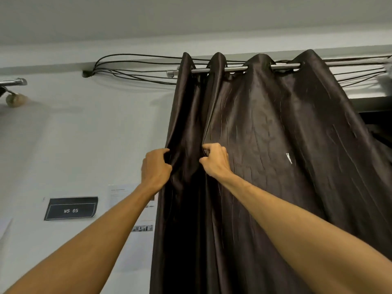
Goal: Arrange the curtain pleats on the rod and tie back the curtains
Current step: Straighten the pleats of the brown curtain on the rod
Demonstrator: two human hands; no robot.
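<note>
A person's left hand point(156, 166) and right hand point(214, 161) each pinch a curtain point(275, 124) fold, the rod point(235, 68) well above their curled fingers point(209, 147) (apparently evening the pleats).

Soft even light, blurred right edge

black sign point(71, 208) stuck on the wall reads "WS 05" in white inside a thin white frame, white paper sheet point(122, 193) next to it has printed lines way too tiny and blurry to read, nothing else legible
</note>
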